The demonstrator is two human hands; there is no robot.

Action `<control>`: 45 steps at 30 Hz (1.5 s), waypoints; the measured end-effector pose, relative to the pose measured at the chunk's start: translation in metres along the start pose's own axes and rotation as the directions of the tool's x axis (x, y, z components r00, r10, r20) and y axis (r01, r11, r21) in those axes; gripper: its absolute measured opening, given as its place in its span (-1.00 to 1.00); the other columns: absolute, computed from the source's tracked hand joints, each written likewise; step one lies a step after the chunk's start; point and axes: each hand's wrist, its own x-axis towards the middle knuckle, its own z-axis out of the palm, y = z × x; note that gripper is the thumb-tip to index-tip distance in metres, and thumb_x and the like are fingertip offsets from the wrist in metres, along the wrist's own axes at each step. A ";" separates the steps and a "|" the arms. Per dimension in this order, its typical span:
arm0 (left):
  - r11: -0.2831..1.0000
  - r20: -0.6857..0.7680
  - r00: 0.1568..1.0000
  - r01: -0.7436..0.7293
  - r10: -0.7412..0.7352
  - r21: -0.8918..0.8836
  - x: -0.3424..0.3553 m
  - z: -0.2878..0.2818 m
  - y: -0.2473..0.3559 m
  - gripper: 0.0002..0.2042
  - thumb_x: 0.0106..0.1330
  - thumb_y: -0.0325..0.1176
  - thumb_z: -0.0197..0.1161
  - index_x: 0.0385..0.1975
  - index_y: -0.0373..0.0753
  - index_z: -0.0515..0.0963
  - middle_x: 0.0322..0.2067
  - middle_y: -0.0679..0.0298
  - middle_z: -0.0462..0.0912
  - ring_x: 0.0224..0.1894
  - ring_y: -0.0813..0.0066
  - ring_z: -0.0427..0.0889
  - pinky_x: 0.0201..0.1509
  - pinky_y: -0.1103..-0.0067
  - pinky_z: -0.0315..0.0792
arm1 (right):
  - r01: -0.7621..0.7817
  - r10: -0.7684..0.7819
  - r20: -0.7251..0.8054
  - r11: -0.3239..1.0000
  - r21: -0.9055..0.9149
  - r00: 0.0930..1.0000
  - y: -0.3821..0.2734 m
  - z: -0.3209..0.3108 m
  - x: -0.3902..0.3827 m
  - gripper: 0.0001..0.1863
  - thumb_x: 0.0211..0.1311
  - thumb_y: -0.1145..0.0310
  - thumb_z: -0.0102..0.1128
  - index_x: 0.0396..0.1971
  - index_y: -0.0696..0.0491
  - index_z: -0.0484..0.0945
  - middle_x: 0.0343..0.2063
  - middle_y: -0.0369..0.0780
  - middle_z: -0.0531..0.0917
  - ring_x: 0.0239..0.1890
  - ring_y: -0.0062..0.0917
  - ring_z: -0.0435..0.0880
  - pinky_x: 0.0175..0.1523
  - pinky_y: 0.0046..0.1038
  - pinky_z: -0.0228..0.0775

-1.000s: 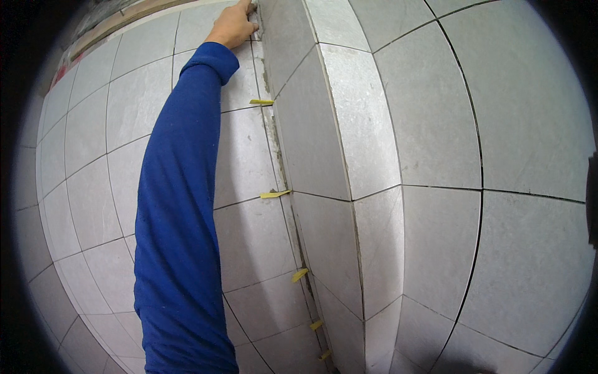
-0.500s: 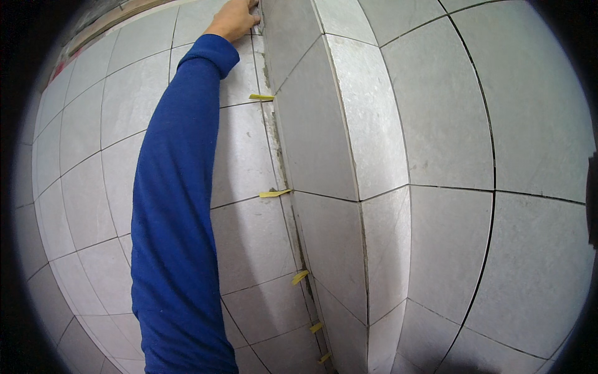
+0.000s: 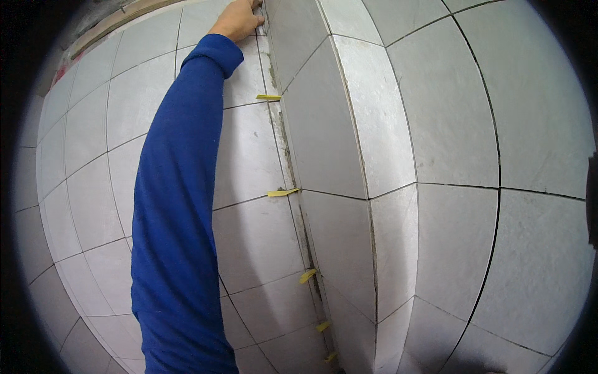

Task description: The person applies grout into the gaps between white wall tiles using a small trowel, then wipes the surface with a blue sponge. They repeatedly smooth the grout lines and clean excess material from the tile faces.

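My left hand (image 3: 237,21), in a blue sleeve (image 3: 177,206), reaches up to the inside corner at the top edge of the picture. Its fingers look bent together against the corner joint, partly cut off by the frame, so what they pinch is hidden. Below it runs the rough, unfilled corner gap (image 3: 288,159) between two tiled surfaces. Yellow wedge-like spacers stick out of this gap: an upper one (image 3: 268,97), a middle one (image 3: 283,192) and a lower one (image 3: 308,276), with smaller ones beneath. My right hand is out of view.
Large grey tiles (image 3: 458,112) cover the walls, with dark open joints between them. A tiled column edge (image 3: 360,143) juts out right of the corner. A wooden strip (image 3: 118,22) lies along the upper left. A dark blurred patch (image 3: 476,361) shows at the bottom right.
The view has shifted slightly, so the wall and spacers appear a little farther right. My left hand stays at the same place on the corner.
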 end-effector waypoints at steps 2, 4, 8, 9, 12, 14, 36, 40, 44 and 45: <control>1.000 0.038 0.999 -0.003 0.002 0.019 0.002 -0.004 0.001 -0.07 0.10 -0.66 0.24 0.53 -0.48 -0.07 0.36 -0.35 0.34 0.45 -0.02 0.37 0.46 0.41 0.34 | -0.093 0.088 0.080 0.994 0.054 0.993 -0.006 -0.006 -0.003 -0.48 0.25 0.64 0.20 0.25 0.18 0.47 -0.14 0.05 0.62 -0.41 -0.29 0.61 -0.31 -0.29 0.52; 1.000 0.071 0.997 0.004 -0.002 -0.022 0.003 -0.007 0.001 -0.05 0.09 -0.68 0.27 0.53 -0.47 -0.08 0.38 -0.34 0.31 0.46 -0.02 0.35 0.47 0.41 0.32 | -0.215 0.198 0.124 0.966 0.145 0.972 -0.011 -0.010 -0.006 -0.48 0.27 0.66 0.18 0.26 0.18 0.47 -0.17 0.03 0.62 -0.47 -0.37 0.56 -0.38 -0.32 0.47; 0.996 0.059 0.998 -0.031 0.036 -0.084 0.003 -0.007 -0.004 -0.04 0.08 -0.68 0.30 0.53 -0.48 -0.09 0.37 -0.33 0.33 0.46 -0.01 0.35 0.47 0.42 0.31 | -0.126 0.109 0.115 0.980 0.152 0.987 -0.005 -0.011 -0.003 -0.47 0.28 0.66 0.21 0.27 0.21 0.45 -0.20 0.01 0.62 -0.48 -0.43 0.52 -0.37 -0.34 0.44; 0.995 0.050 0.998 -0.038 0.042 -0.091 0.004 -0.005 -0.006 -0.04 0.09 -0.68 0.30 0.53 -0.49 -0.09 0.36 -0.33 0.34 0.46 -0.01 0.35 0.47 0.42 0.32 | -0.096 0.079 0.113 0.984 0.153 0.990 -0.003 -0.010 -0.001 -0.47 0.28 0.66 0.22 0.27 0.21 0.45 -0.20 0.02 0.62 -0.47 -0.43 0.52 -0.35 -0.35 0.45; 0.999 0.047 0.998 -0.038 0.038 -0.016 0.006 -0.002 -0.009 -0.06 0.09 -0.68 0.29 0.52 -0.50 -0.07 0.35 -0.33 0.36 0.45 -0.01 0.37 0.47 0.43 0.32 | -0.063 0.055 0.090 0.994 0.087 0.994 -0.004 -0.009 0.004 -0.46 0.27 0.67 0.22 0.28 0.22 0.44 -0.21 0.01 0.62 -0.46 -0.43 0.53 -0.32 -0.37 0.46; 0.999 0.032 0.998 -0.047 0.046 0.022 0.006 -0.002 -0.009 -0.08 0.10 -0.68 0.29 0.51 -0.51 -0.03 0.33 -0.32 0.40 0.43 0.00 0.40 0.46 0.43 0.34 | -0.077 0.069 0.096 0.994 0.075 0.993 -0.006 -0.010 0.003 -0.46 0.27 0.67 0.22 0.27 0.22 0.44 -0.24 -0.01 0.62 -0.45 -0.43 0.53 -0.31 -0.37 0.47; 0.997 -0.232 0.973 -0.008 0.024 0.070 -0.059 0.005 0.052 -0.36 0.05 -0.58 0.36 0.27 -0.27 0.52 -0.36 -0.06 0.74 -0.28 0.05 0.75 -0.10 0.32 0.61 | 0.048 -0.062 0.092 0.988 0.148 0.994 0.011 -0.012 -0.001 -0.46 0.24 0.53 0.18 0.25 0.27 0.41 -0.25 0.09 0.66 -0.39 -0.13 0.64 -0.26 -0.15 0.47; 1.000 -0.268 0.963 -0.008 0.015 0.028 -0.057 0.007 0.052 -0.36 0.04 -0.58 0.36 0.26 -0.29 0.52 -0.41 -0.04 0.74 -0.33 0.06 0.75 -0.14 0.32 0.62 | -0.004 -0.012 0.093 0.986 0.168 0.996 0.009 -0.011 -0.005 -0.50 0.24 0.52 0.18 0.20 0.27 0.46 -0.27 0.09 0.67 -0.40 -0.13 0.62 -0.26 -0.17 0.46; 0.999 -0.268 0.963 -0.003 0.015 0.044 -0.057 0.007 0.053 -0.35 0.03 -0.58 0.36 0.26 -0.30 0.52 -0.41 -0.03 0.74 -0.34 0.10 0.76 -0.14 0.34 0.63 | -0.014 0.007 0.043 0.985 0.174 0.999 0.008 -0.007 -0.009 -0.55 0.27 0.46 0.17 0.16 0.28 0.52 -0.28 0.07 0.67 -0.40 -0.16 0.61 -0.26 -0.21 0.45; 0.999 -0.261 0.965 0.002 0.008 0.035 -0.057 0.006 0.053 -0.35 0.03 -0.58 0.36 0.26 -0.31 0.52 -0.41 -0.03 0.74 -0.34 0.11 0.76 -0.13 0.35 0.63 | -0.036 0.031 0.035 0.982 0.185 0.999 0.007 -0.006 -0.010 -0.56 0.28 0.44 0.16 0.14 0.28 0.54 -0.27 0.07 0.67 -0.38 -0.16 0.61 -0.25 -0.21 0.46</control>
